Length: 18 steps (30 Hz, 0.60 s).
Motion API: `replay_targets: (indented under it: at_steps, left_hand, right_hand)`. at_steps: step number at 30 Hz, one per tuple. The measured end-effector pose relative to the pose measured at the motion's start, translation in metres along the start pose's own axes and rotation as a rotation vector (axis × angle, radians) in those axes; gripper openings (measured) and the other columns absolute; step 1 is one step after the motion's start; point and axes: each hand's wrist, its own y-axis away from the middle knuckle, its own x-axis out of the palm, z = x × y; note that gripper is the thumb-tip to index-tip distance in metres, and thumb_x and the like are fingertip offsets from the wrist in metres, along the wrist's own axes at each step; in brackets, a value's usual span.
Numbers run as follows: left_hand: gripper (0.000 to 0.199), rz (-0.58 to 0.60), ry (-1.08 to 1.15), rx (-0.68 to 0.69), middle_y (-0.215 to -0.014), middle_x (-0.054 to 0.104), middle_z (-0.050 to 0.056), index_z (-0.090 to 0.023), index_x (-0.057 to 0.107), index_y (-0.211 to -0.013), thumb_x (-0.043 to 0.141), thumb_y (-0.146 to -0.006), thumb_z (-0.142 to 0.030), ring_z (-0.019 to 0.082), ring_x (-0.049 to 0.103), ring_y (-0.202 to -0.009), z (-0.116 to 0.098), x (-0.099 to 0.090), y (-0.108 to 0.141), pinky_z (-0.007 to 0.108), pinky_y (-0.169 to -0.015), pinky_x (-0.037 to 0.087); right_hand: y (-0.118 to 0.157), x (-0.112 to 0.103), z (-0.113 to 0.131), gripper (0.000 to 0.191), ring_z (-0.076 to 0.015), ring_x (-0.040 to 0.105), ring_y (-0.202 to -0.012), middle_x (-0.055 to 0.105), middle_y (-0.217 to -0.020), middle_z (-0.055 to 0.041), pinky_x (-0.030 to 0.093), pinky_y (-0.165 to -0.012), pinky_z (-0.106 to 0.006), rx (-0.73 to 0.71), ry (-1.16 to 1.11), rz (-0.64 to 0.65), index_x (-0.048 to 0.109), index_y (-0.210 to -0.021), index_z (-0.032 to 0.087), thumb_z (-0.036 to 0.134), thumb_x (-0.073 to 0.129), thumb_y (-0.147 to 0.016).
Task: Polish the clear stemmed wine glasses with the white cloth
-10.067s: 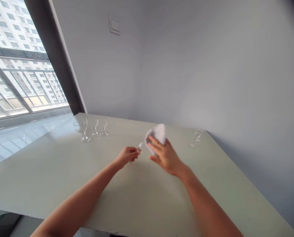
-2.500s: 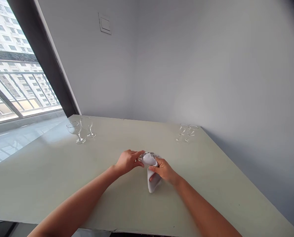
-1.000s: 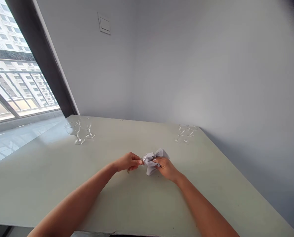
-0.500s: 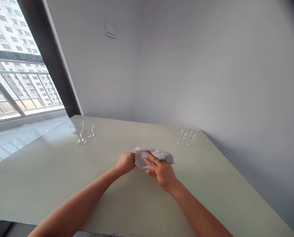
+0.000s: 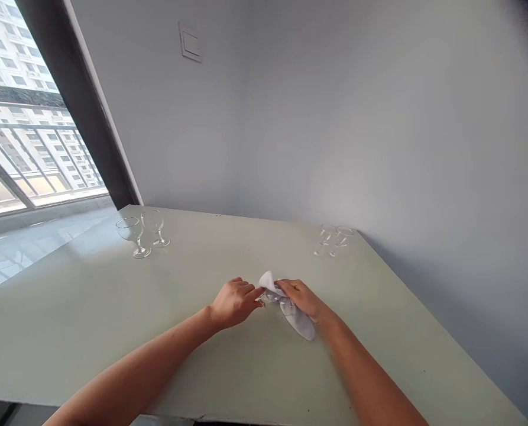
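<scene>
My left hand (image 5: 236, 303) is closed with its fingers around the foot end of a clear stemmed glass (image 5: 262, 300), which lies sideways above the table and is mostly covered. A white cloth (image 5: 300, 322) wraps part of the glass, one end sticking up and the other hanging toward me. On the right side, my right hand (image 5: 300, 297) grips the cloth against the glass; its thumb is hidden.
Two clear goblets (image 5: 142, 252) stand at the far left of the pale table (image 5: 201, 367). A pair of smaller stemmed glasses (image 5: 333, 253) stands near the far right corner. Grey walls (image 5: 299, 130) bound the back and right; a window (image 5: 33, 136) is on the left.
The right hand has turned from lying spread over the cloth to gripping it from the side. The cloth has bunched and now hangs toward me. The left hand has shifted slightly right.
</scene>
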Motion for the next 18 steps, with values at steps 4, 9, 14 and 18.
replay_targets:
  at_steps: [4, 9, 14, 18]
  left_hand:
    - [0.033, -0.017, 0.099, -0.182, -0.066, 0.061, 0.0, -0.021, 0.048, -0.115, 0.04, -0.087, -0.037, 0.011, 0.053, -0.055, -0.002, 0.003, -0.002, 0.024, -0.057, 0.037]
    - [0.047, -0.025, 0.09, -0.407, -0.077, 0.064, 0.001, -0.022, 0.03, -0.133, 0.039, -0.088, -0.029, 0.014, 0.057, -0.064, -0.003, 0.01, -0.002, 0.025, -0.061, 0.039]
    - [0.063, 0.011, 0.077, -0.563, -0.093, 0.06, 0.007, -0.018, 0.012, -0.139, 0.038, -0.082, -0.013, 0.017, 0.057, -0.072, -0.011, 0.015, -0.004, 0.029, -0.067, 0.041]
    - [0.073, -0.034, 0.246, -0.613, -0.101, 0.051, 0.01, -0.02, 0.009, -0.14, 0.045, -0.077, -0.015, 0.017, 0.054, -0.073, -0.022, 0.019, -0.005, 0.029, -0.066, 0.043]
  right_hand:
    - [-0.01, 0.007, -0.016, 0.027, -0.0139, 0.051, -0.055, 0.058, -0.056, 0.0014, 0.039, -0.057, -0.026, 0.264, -0.646, -0.088, 0.06, -0.062, 0.018, 0.044, 0.058, -0.071]
    - [-0.012, 0.032, -0.017, 0.032, -0.0197, 0.058, -0.068, 0.064, -0.068, -0.0023, 0.045, -0.064, -0.031, 0.233, -0.938, -0.206, 0.063, -0.077, 0.018, 0.049, 0.056, -0.072]
    - [-0.001, 0.054, -0.01, 0.039, -0.0225, 0.056, -0.094, 0.064, -0.098, -0.0047, 0.044, -0.08, -0.035, 0.043, -0.879, -0.178, 0.06, -0.101, 0.021, 0.051, 0.05, -0.078]
    - [0.007, 0.074, -0.013, 0.037, -0.0194, 0.048, -0.108, 0.058, -0.112, -0.0029, 0.038, -0.089, -0.033, -0.128, -0.684, -0.195, 0.053, -0.113, 0.025, 0.042, 0.052, -0.081]
